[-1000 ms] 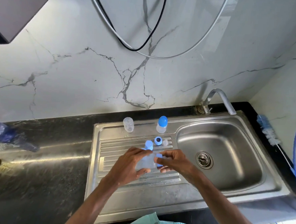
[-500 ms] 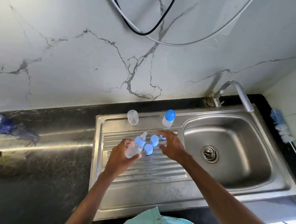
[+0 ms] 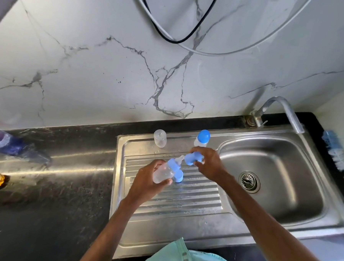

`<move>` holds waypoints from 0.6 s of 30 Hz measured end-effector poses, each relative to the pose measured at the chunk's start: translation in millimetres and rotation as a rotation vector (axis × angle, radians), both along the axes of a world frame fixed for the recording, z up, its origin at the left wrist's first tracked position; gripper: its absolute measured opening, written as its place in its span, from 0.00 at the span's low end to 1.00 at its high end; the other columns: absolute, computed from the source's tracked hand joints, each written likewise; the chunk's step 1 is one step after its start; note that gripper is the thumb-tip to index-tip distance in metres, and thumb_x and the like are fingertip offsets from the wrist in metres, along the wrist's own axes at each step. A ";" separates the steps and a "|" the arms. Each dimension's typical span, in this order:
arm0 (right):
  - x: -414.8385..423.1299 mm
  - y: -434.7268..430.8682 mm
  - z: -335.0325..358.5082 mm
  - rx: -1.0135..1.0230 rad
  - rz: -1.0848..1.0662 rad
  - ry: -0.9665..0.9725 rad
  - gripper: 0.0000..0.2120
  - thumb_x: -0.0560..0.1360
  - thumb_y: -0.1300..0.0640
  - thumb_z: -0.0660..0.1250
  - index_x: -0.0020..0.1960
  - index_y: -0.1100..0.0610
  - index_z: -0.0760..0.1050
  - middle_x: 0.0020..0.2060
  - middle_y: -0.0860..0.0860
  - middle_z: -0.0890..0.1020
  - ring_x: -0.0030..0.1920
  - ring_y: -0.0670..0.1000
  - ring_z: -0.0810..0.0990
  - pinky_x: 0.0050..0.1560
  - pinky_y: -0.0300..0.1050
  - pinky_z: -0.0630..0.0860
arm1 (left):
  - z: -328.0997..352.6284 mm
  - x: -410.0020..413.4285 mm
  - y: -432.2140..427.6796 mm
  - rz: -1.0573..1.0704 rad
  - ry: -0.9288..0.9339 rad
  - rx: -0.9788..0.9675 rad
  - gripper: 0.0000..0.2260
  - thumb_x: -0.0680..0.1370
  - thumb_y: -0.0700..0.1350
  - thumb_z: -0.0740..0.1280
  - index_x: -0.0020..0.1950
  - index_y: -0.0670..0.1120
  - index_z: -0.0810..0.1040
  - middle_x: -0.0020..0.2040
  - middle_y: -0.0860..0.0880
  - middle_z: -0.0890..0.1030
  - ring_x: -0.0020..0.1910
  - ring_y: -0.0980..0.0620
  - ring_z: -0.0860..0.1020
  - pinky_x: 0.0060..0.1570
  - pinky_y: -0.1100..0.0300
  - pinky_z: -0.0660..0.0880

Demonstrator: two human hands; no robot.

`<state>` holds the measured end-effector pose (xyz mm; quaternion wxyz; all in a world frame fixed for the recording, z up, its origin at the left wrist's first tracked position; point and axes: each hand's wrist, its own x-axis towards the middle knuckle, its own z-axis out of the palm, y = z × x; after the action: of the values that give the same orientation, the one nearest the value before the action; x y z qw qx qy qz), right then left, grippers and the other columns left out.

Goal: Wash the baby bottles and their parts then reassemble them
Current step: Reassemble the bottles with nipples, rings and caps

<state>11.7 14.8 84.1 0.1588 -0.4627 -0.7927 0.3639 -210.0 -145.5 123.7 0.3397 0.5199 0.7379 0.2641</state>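
Blue cap (image 3: 191,158) pinched in my right hand (image 3: 210,165), at two o'clock from the bottle (image 3: 164,172) my left hand (image 3: 145,183) grips.

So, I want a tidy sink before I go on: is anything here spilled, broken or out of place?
Nothing looks broken or spilled. Only loose ends: a clear bottle stands without a blue top at the back of the drainboard, and a loose blue part lies on its ribs beside the left hand.
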 end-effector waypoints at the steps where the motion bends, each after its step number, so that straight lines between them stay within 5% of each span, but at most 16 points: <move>1: 7.8 0.0 18.1 -0.027 -0.073 0.085 0.19 0.68 0.69 0.76 0.54 0.51 0.83 0.48 0.46 0.86 0.46 0.47 0.84 0.49 0.40 0.80 | 2.2 -0.7 2.0 -0.015 0.013 0.013 0.29 0.67 0.64 0.75 0.65 0.56 0.76 0.59 0.59 0.82 0.57 0.58 0.79 0.52 0.65 0.73; 5: 48.0 -0.9 77.1 -0.274 -0.125 0.400 0.22 0.70 0.70 0.79 0.60 0.54 0.82 0.56 0.51 0.86 0.54 0.48 0.86 0.55 0.39 0.81 | 17.5 0.3 9.6 -0.065 0.034 0.098 0.28 0.69 0.57 0.78 0.68 0.57 0.76 0.62 0.62 0.80 0.61 0.61 0.77 0.59 0.64 0.72; 9: 63.7 -20.7 104.4 -0.293 0.018 0.420 0.22 0.71 0.71 0.78 0.62 0.56 0.82 0.57 0.51 0.86 0.57 0.53 0.86 0.60 0.44 0.81 | 40.1 11.7 16.5 -0.165 -0.029 0.181 0.27 0.72 0.53 0.79 0.69 0.58 0.77 0.64 0.64 0.80 0.64 0.62 0.77 0.62 0.62 0.72; 14: 72.5 -41.6 122.0 -0.338 0.017 0.515 0.21 0.73 0.68 0.78 0.62 0.56 0.81 0.60 0.50 0.85 0.60 0.53 0.85 0.63 0.50 0.81 | 62.5 27.8 17.9 -0.217 -0.117 0.220 0.27 0.74 0.48 0.79 0.71 0.54 0.77 0.65 0.60 0.81 0.64 0.64 0.77 0.54 0.78 0.70; 18: 71.8 -51.4 136.2 -0.301 0.067 0.482 0.21 0.70 0.61 0.82 0.62 0.52 0.84 0.59 0.48 0.86 0.59 0.52 0.85 0.62 0.53 0.82 | 78.4 36.0 18.2 -0.294 -0.103 0.241 0.28 0.73 0.49 0.80 0.72 0.52 0.77 0.64 0.59 0.81 0.62 0.62 0.78 0.55 0.75 0.71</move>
<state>83.5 -36.6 220.3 0.2602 -0.3548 -0.6838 0.5822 -174.0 -127.3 202.1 0.3471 0.6447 0.5990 0.3243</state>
